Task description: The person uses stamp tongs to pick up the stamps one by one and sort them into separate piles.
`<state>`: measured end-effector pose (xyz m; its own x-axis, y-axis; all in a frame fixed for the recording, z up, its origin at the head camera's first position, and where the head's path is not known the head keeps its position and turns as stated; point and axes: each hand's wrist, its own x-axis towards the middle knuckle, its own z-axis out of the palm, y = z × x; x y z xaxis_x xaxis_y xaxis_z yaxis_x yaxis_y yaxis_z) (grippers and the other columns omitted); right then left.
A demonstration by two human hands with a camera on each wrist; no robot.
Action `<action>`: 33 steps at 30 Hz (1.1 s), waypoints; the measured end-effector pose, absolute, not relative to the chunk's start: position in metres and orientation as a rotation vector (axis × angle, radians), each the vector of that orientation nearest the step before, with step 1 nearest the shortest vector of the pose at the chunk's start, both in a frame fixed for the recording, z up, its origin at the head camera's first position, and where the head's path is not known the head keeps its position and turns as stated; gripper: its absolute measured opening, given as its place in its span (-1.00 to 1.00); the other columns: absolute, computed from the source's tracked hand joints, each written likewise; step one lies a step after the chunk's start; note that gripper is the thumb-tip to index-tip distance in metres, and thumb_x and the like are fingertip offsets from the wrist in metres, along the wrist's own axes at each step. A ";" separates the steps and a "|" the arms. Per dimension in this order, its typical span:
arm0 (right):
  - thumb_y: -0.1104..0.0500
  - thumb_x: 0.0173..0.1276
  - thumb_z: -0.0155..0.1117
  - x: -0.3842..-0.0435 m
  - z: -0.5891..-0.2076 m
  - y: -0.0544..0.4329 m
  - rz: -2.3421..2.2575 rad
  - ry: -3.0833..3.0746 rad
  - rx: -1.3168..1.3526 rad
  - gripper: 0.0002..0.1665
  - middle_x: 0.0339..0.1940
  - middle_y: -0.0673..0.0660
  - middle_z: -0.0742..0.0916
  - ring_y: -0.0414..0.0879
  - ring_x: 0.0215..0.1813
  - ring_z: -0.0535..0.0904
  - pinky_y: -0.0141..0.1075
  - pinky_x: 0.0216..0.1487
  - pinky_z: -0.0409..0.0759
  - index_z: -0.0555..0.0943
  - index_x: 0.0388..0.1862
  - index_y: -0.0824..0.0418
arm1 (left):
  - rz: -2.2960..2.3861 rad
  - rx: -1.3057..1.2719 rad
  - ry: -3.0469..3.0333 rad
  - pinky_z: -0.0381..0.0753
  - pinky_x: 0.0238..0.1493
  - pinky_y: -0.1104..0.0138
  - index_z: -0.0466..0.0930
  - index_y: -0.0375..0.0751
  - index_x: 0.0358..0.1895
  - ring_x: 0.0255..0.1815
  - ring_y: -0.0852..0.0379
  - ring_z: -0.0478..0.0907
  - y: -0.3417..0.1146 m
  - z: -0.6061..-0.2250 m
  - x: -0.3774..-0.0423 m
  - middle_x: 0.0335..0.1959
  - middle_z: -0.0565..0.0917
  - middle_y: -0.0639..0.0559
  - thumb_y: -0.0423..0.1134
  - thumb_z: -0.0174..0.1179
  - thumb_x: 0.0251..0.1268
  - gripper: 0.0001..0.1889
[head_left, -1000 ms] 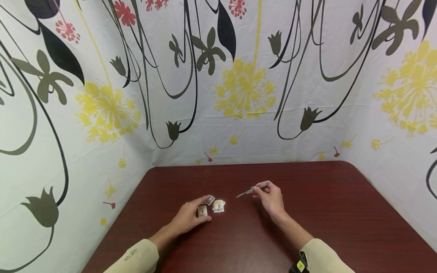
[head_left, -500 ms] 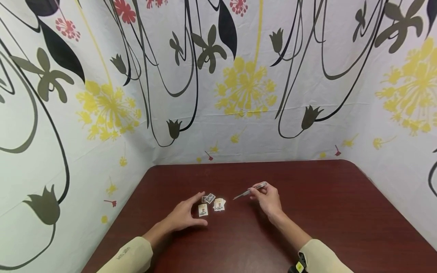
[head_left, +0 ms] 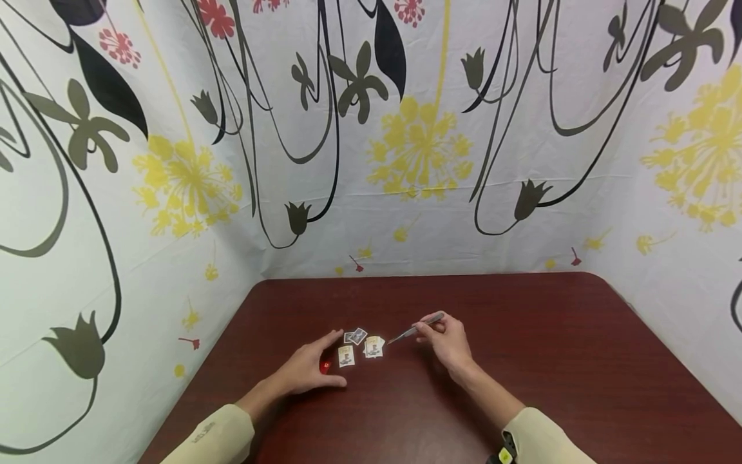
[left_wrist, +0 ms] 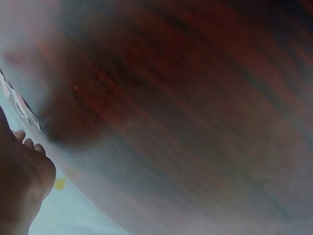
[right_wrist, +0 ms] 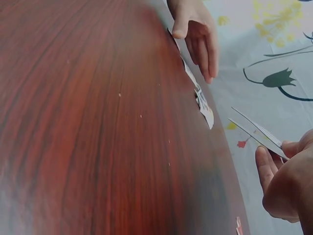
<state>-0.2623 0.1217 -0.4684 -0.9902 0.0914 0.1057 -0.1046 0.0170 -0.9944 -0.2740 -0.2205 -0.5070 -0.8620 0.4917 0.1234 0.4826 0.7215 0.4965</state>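
My left hand (head_left: 301, 370) is open at the table's left, thumb and fingers spread beside small stamp-like papers. A single light stamp (head_left: 346, 356) lies nearest it; right of that sits a small pile of stamps (head_left: 373, 347), and behind are two overlapping dark stamps (head_left: 357, 336). A small red piece (head_left: 325, 367) shows between thumb and forefinger. My right hand (head_left: 449, 341) pinches metal tweezers (head_left: 414, 329), whose tips point left, close to the pile. In the right wrist view the tweezers (right_wrist: 259, 133) have their tips apart with nothing between them.
The dark red wood table (head_left: 493, 386) is bordered by a white floral cloth (head_left: 371, 238) behind and at both sides. Light specks (right_wrist: 141, 116) dot the tabletop. Small red-and-white scraps (right_wrist: 238, 226) show at the right wrist view's bottom edge.
The left hand has drawn back left from the stamps, uncovering the dark pair and the red piece. The right hand has brought the tweezers left, closer to the pile.
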 end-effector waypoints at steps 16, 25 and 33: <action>0.45 0.49 0.34 -0.258 -0.477 0.100 2.249 -2.046 0.030 -0.90 -0.15 0.42 0.82 0.06 -0.25 0.81 -0.11 -0.15 0.79 0.61 -0.12 0.51 | 0.808 0.924 2.877 0.42 0.39 -0.23 0.34 -0.05 0.64 0.52 -0.25 0.40 -0.215 -0.506 -0.277 0.59 0.37 -0.28 0.22 0.50 0.26 -0.06; 0.50 0.47 0.32 -0.252 -0.475 0.082 2.376 -2.000 0.073 -0.95 -0.20 0.38 0.81 0.06 -0.21 0.81 -0.15 -0.16 0.79 0.62 -0.16 0.48 | 0.834 0.897 2.894 0.50 0.34 -0.18 0.44 -0.05 0.58 0.43 -0.18 0.52 -0.223 -0.504 -0.270 0.52 0.47 -0.27 0.20 0.52 0.24 -0.12; 0.47 0.49 0.32 -0.251 -0.476 0.069 2.389 -2.017 0.120 -0.91 -0.19 0.45 0.81 0.13 -0.22 0.83 -0.10 -0.13 0.79 0.59 -0.12 0.52 | 0.836 0.885 2.922 0.57 0.31 -0.09 0.51 -0.02 0.53 0.36 -0.04 0.59 -0.238 -0.503 -0.261 0.41 0.62 -0.05 0.18 0.51 0.27 -0.20</action>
<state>-0.2508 0.0687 -0.4764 -0.9970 -0.0400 0.0664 -0.0588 -0.1687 -0.9839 -0.2612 -0.2376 -0.5030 -0.8434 0.5097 0.1700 0.5225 0.7042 0.4808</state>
